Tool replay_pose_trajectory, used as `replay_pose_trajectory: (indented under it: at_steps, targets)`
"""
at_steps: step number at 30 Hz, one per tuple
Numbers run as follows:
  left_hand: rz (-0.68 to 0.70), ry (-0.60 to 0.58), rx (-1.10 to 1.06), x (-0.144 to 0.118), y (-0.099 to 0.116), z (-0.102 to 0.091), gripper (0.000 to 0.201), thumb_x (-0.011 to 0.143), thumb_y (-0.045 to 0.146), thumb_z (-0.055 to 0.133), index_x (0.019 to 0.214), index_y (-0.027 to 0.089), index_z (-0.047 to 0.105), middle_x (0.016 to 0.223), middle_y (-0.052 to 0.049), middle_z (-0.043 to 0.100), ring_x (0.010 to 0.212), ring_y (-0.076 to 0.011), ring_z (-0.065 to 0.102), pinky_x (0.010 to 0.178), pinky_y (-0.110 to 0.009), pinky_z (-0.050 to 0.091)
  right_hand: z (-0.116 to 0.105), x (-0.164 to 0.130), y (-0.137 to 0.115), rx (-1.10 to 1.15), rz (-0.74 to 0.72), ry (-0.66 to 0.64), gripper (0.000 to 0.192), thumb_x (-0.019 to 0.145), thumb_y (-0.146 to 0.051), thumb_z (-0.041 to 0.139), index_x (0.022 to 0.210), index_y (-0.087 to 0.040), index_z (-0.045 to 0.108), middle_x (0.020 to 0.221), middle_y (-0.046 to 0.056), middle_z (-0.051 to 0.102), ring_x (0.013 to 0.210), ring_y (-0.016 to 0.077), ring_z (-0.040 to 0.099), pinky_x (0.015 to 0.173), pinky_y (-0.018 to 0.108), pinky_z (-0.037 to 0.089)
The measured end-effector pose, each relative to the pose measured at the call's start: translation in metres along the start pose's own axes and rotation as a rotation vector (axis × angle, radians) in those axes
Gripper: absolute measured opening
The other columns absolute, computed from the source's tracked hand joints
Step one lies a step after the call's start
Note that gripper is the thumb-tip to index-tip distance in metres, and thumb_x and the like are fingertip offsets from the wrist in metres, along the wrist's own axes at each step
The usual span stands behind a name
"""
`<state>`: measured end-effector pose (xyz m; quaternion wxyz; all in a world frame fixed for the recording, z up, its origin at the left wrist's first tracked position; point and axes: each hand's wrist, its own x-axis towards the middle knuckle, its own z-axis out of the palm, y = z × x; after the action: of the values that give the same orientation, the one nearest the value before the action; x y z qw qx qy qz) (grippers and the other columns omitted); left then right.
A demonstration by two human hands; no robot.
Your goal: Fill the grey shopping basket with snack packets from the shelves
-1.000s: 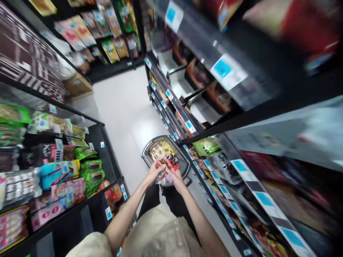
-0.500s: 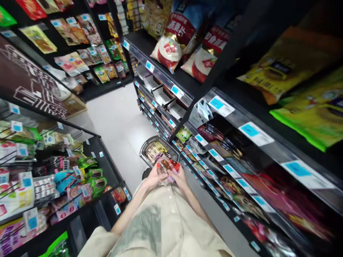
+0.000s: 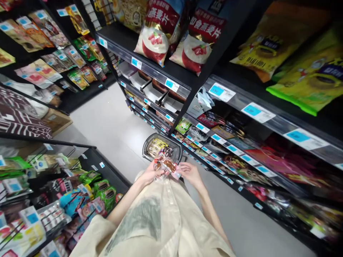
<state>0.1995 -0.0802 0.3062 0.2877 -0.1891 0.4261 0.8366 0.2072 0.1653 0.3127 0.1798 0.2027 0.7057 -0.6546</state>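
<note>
In front of my waist, my left hand [image 3: 153, 173] is closed round small clear snack packets [image 3: 169, 165] with brown contents. One packet shows a red patch at its top. My right hand [image 3: 190, 173] has its thumb and fingertips pinched on the right edge of the packets, where a pinkish piece shows. The exact contents are too small to read. Just beyond my hands is a dark shopping basket [image 3: 147, 142], with yellowish packs of stick-like items and dark-wrapped snacks lying in it.
A black shelf unit with price tags [image 3: 171, 85] runs along my right, holding oatmeal bags [image 3: 152, 39] and yellow snack bags [image 3: 268, 46]. Hanging snack packs [image 3: 102, 189] fill the rack at left. A cardboard box [image 3: 57, 120] stands on the pale floor [image 3: 107, 114].
My right hand has moved right, from wrapped round the packets to their right edge, and the brown packets show more openly. The view has shifted, with the far-left racks sliding left.
</note>
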Motion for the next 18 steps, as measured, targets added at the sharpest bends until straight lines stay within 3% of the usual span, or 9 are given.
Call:
replay_pose_trajectory:
  at_steps: [5,8,10,12,14,18]
  targets:
    - [-0.107,0.048,-0.035,-0.003,0.016,-0.02,0.079,0.061,0.012,0.098,0.129,0.018,0.06,0.119,-0.012,0.077,0.1,-0.0258,0.076,0.093,-0.04,0.062,-0.01,-0.019,-0.004,-0.188,-0.336,0.125,0.018,0.084,-0.041,0.079,0.085,-0.024,0.085,0.093,0.011,0.078,0.087,0.0251,0.075,0.078,0.038,0.063]
    - [-0.13,0.09,-0.016,-0.004,0.025,-0.023,0.079,0.059,0.01,0.097,0.128,0.017,0.06,0.117,-0.011,0.077,0.095,-0.0244,0.077,0.088,-0.037,0.064,0.003,-0.027,-0.01,-0.121,-0.523,0.184,0.016,0.089,-0.034,0.075,0.077,-0.029,0.085,0.104,0.01,0.077,0.112,0.0281,0.072,0.1,0.044,0.059]
    - [-0.141,0.078,0.007,-0.004,0.03,-0.022,0.079,0.06,0.011,0.097,0.13,0.017,0.059,0.116,-0.011,0.077,0.093,-0.024,0.077,0.084,-0.036,0.065,0.019,-0.028,-0.014,-0.057,-0.577,0.184,0.02,0.089,-0.03,0.074,0.071,-0.029,0.084,0.116,0.009,0.076,0.121,0.0278,0.069,0.105,0.044,0.056]
    - [-0.15,0.054,0.027,-0.004,0.034,-0.02,0.077,0.063,0.014,0.095,0.131,0.017,0.059,0.117,-0.011,0.077,0.093,-0.0247,0.077,0.082,-0.037,0.066,0.035,-0.027,-0.016,-0.003,-0.557,0.137,0.021,0.087,-0.028,0.074,0.068,-0.029,0.083,0.121,0.008,0.075,0.116,0.026,0.071,0.101,0.041,0.058]
    - [-0.149,0.041,0.029,-0.006,0.039,-0.017,0.078,0.065,0.014,0.094,0.134,0.019,0.057,0.12,-0.012,0.076,0.096,-0.0256,0.077,0.082,-0.039,0.066,0.044,-0.024,-0.017,0.049,-0.488,0.123,0.017,0.082,-0.027,0.076,0.066,-0.027,0.081,0.109,0.008,0.078,0.1,0.0234,0.074,0.088,0.036,0.06]
    - [-0.094,0.019,0.025,-0.01,0.043,-0.014,0.089,0.067,0.016,0.093,0.145,0.025,0.051,0.129,-0.01,0.073,0.105,-0.0258,0.075,0.091,-0.041,0.064,0.04,-0.022,-0.02,0.239,-0.373,0.301,0.012,0.071,-0.029,0.083,0.063,-0.024,0.076,0.078,0.004,0.074,0.071,0.0165,0.067,0.067,0.027,0.055]
